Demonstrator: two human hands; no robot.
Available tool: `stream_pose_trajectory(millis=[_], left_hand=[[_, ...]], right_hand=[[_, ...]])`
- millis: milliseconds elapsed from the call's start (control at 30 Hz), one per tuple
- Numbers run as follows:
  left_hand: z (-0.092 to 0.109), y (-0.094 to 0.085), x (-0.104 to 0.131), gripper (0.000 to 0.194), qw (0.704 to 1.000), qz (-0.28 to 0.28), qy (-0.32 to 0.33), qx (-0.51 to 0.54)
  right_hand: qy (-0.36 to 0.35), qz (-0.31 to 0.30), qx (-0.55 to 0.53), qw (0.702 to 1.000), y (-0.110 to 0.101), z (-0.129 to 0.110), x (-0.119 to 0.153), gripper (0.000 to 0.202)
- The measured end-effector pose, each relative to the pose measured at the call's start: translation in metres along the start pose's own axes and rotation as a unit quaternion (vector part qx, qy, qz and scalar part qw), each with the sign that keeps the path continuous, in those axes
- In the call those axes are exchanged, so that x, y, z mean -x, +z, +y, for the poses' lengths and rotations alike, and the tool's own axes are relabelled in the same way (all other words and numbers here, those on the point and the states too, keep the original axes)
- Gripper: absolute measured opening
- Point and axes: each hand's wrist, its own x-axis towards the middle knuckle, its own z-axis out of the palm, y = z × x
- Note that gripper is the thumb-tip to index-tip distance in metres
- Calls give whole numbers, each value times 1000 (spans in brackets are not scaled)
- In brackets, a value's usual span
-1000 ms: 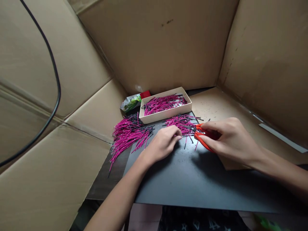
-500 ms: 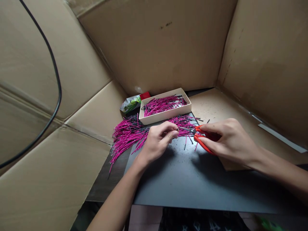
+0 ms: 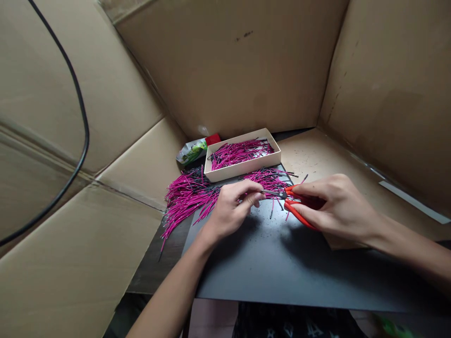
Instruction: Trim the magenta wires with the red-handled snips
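My right hand (image 3: 334, 202) grips red-handled scissors (image 3: 291, 203), with fingers and thumb around the handles. Their short dark blades point left and reach the fingertips of my left hand (image 3: 234, 202). That hand is closed in a pinch over the dark sheet; whatever lies between its fingers is mostly hidden, too small to name. Just behind both hands lies a loose pile of pink wires (image 3: 266, 177) with black ends. A larger heap of the same wires (image 3: 190, 192) spreads to the left.
A cream open box (image 3: 243, 170) behind the heaps holds many more pink wires (image 3: 239, 152). A green and red packet (image 3: 193, 149) lies beside it. Dark specks dot the grey sheet (image 3: 264, 267). Cardboard walls (image 3: 229, 70) enclose the table; a black cable (image 3: 82, 108) hangs left.
The scissors' blade tips have come up against my left fingertips. My left hand has shifted very slightly right, and its fingers have turned a little; the wire heaps and box look unchanged.
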Motion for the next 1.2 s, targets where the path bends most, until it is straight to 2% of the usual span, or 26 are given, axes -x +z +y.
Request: stream_pose_trajectory(millis=[233, 367, 533, 833, 1000, 1200], left_hand=[[1, 2, 1, 17, 998, -11, -21, 65], [5, 4, 1, 14, 993, -11, -29, 111], [7, 3, 0, 14, 994, -17, -29, 106], [4, 1, 2, 15, 995, -25, -28, 95], [7, 1, 1, 17, 995, -21, -28, 96], [7, 1, 2, 18, 994, -25, -32, 99]], right_hand=[[-4, -15, 13, 1000, -1, 1, -1, 18], [-2, -1, 11, 1000, -1, -1, -1, 18], [16, 20, 10, 1000, 0, -4, -2, 14], [-1, -12, 18, 1000, -1, -1, 0, 18], [-13, 3, 14, 1000, 0, 0, 0, 18], [12, 18, 8, 1000, 0, -5, -1, 14]])
